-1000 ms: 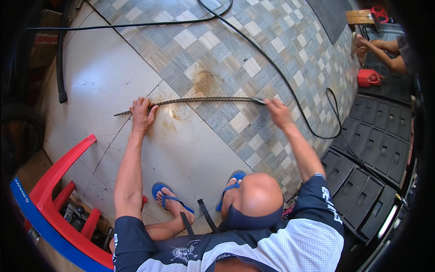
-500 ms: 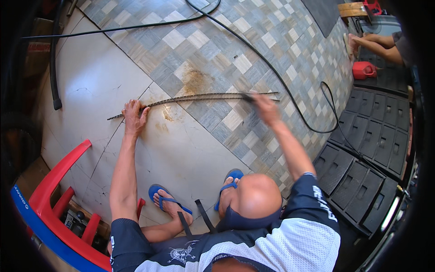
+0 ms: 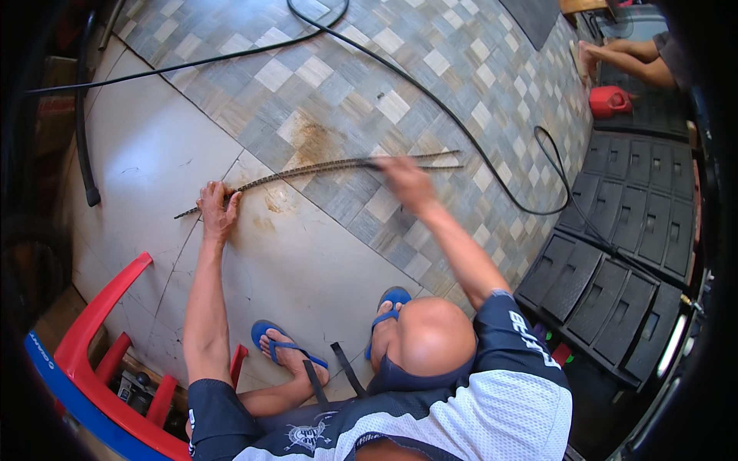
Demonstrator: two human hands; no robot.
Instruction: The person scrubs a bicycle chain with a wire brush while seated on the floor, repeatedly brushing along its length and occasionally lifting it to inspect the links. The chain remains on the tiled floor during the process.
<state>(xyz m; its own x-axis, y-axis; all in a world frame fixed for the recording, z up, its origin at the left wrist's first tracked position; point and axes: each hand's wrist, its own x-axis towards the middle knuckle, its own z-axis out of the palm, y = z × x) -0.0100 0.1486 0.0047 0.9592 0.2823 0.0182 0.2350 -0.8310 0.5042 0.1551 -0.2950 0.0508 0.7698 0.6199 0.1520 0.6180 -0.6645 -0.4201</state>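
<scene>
While the left hand (image 3: 218, 211) grasps the chain (image 3: 307, 169) left of centre, presumably steadying it, the blurred right hand (image 3: 407, 183) meets it near centre, grip indeterminable.

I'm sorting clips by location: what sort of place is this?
Likely a repair workshop, perhaps for bicycles: a link chain stretched over the stained floor, black drawer units and a red container.

Dark double-stranded chain (image 3: 311, 168) curved across tiled floor (image 3: 323, 246)
</scene>
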